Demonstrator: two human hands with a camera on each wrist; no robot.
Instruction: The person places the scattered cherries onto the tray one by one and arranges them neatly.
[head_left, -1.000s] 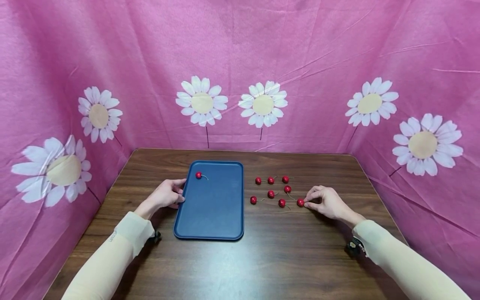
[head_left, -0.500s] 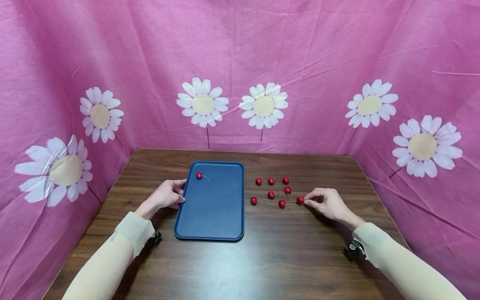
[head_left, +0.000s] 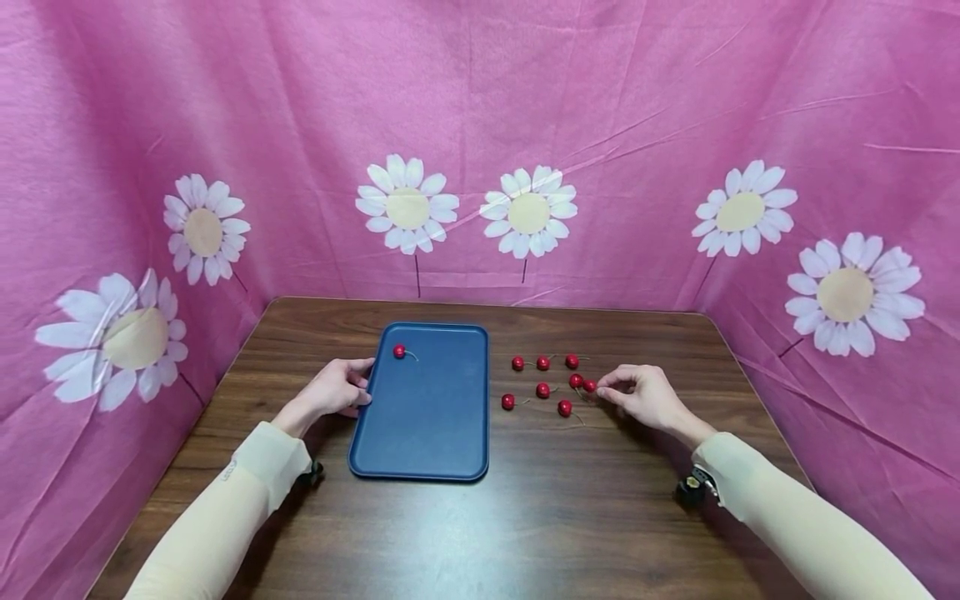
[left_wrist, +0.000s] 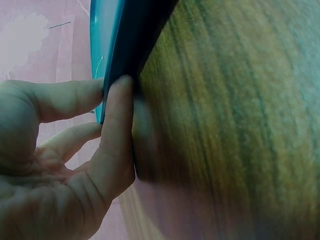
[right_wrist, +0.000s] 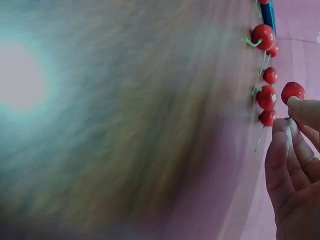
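Note:
Near the right of the table, my right hand (head_left: pixel 643 395) pinches a red cherry (head_left: pixel 590 386) by its stem end. The right wrist view shows that cherry (right_wrist: pixel 293 91) lifted off the table at the fingertips. My left hand (head_left: pixel 330 388) grips the left edge of a blue tray (head_left: pixel 420 417); the left wrist view has its fingers (left_wrist: pixel 119 112) on the rim of the tray (left_wrist: pixel 119 55). One stemmed cherry (head_left: pixel 399 352) lies in the tray's far left. Several more cherries (head_left: pixel 542 390) lie loose between the tray and my right hand, one of them (head_left: pixel 576 381) overlapping the held cherry in the head view.
Brown wood-grain table (head_left: pixel 480 533) extends in front of the tray and on both sides. Pink cloth (head_left: pixel 465 83) printed with white daisies hangs behind the table and along its left and right sides.
My right hand has raised the cherry and carried it leftward and away from me, toward the loose cherries. My left hand stays at the tray's edge, and the tray has not moved.

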